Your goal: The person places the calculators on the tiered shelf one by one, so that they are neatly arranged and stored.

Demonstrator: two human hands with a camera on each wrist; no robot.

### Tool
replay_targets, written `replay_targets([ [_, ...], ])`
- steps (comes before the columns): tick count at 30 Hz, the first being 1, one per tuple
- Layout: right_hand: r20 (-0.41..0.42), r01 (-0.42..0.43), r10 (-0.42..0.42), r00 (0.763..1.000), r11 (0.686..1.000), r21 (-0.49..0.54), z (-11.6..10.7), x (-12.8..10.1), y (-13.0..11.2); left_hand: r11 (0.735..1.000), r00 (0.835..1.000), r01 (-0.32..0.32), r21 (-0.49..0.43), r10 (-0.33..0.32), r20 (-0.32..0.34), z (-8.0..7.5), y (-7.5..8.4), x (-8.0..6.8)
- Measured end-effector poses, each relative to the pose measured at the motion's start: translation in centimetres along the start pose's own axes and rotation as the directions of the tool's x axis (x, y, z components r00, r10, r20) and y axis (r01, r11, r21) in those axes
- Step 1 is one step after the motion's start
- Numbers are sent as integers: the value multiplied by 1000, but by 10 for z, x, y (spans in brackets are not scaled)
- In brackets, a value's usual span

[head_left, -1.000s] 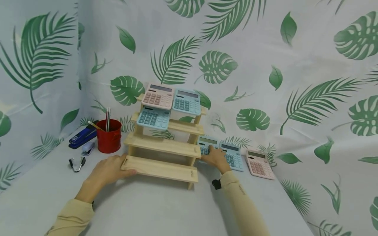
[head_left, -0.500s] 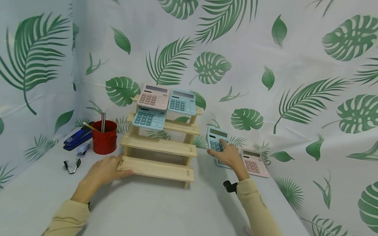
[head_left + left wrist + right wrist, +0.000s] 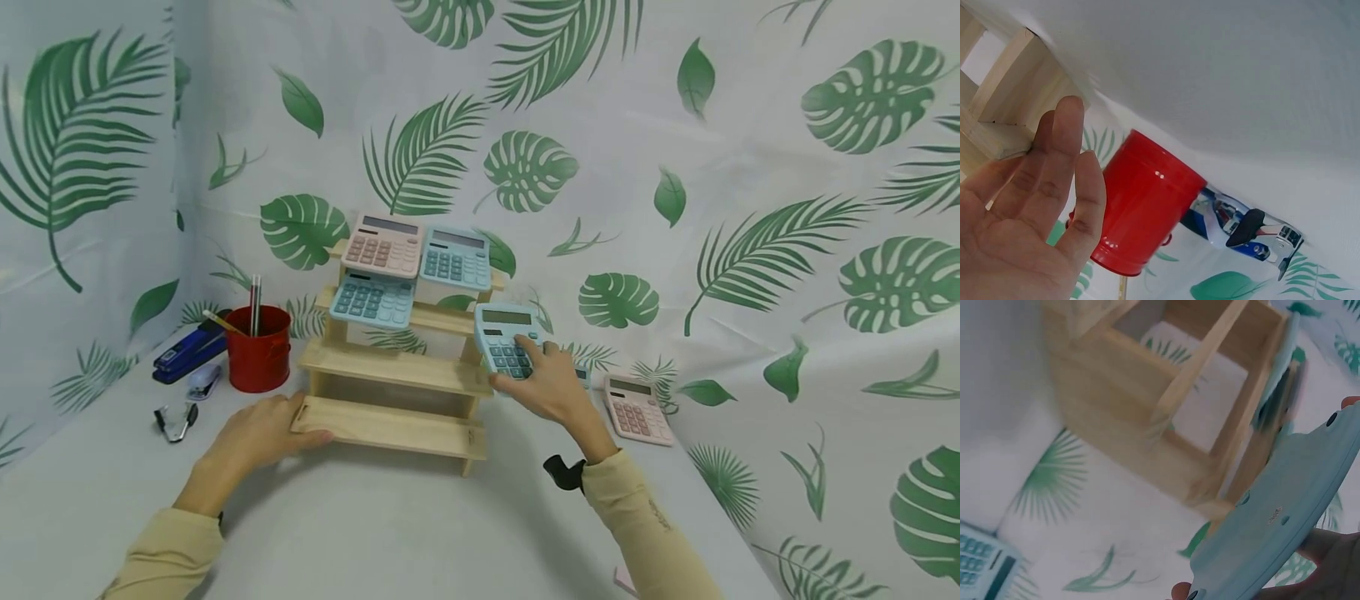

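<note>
A blue calculator point(image 3: 507, 340) is gripped in the right hand point(image 3: 551, 385), raised off the table just right of the wooden rack point(image 3: 397, 371). The left hand point(image 3: 258, 433) lies flat with straight fingers against the rack's lowest step, a red cup point(image 3: 257, 348) to its left. A pink calculator point(image 3: 636, 408) lies on the table, far right.

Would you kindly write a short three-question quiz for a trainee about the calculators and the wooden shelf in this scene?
1. True or false: the right hand grips a blue calculator in the air.
2. How many calculators rest on the wooden shelf?
3. What does the left hand touch: A) the red cup, B) the shelf's bottom step, C) the stapler?

Key: 1 true; 2 three; 3 B.
</note>
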State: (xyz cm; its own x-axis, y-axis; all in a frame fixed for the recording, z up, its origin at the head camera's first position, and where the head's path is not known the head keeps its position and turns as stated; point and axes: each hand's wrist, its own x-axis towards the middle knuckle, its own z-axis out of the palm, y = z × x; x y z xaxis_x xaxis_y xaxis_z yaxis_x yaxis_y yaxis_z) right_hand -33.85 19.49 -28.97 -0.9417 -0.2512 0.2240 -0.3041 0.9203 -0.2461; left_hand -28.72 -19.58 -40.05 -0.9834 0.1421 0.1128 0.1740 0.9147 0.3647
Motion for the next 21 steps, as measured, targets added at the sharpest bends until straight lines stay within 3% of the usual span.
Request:
replay_targets([
  [8,35,71,-68,997,994,-84,8,20,-36,1000,1000,10,-4,-10,-1,2,0,0],
  [21,43,25,-21,999,996,-88,22,59,-56,1000,1000,1,-16,-1,-16,1,1,-1],
])
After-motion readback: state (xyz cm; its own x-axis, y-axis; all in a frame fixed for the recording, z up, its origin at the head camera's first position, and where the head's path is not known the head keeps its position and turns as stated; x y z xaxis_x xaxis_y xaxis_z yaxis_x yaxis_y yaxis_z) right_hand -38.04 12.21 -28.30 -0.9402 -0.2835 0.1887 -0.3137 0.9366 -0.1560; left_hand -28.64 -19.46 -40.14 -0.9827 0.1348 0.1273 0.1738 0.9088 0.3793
